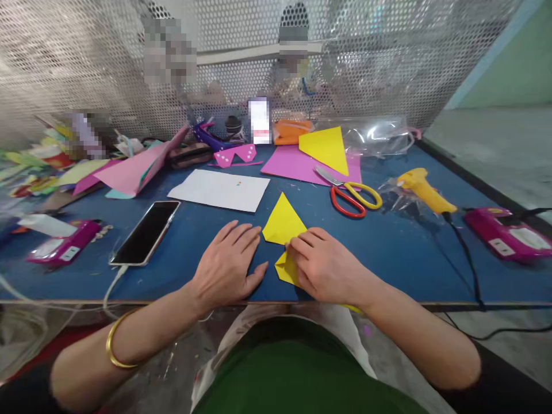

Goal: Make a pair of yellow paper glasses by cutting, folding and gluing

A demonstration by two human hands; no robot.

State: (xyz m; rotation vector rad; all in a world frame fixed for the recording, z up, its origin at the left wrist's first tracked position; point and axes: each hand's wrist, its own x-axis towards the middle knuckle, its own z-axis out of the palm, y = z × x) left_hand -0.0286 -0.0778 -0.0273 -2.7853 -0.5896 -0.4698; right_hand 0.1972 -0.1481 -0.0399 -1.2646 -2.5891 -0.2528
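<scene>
My left hand (230, 263) lies flat on the blue table (207, 230) with its fingers stretched out, holding nothing. To its right, my right hand (324, 265) has its fingers curled down and pressed together on a small folded yellow paper (283, 269), whose right part they hide. Just beyond it is a yellow paper piece (283, 221) with a pointed top, its lower right corner near my right fingertips. Scissors (351, 192) with one red and one yellow handle rest beyond my right hand, blades apart.
A white sheet (219, 191) and a phone (146, 233) on a cable lie left. Farther back are purple paper (284, 164), a yellow sheet (326, 148) and pink paper glasses (235, 155). A yellow glue gun (425, 188) and a power strip (509, 233) are at right.
</scene>
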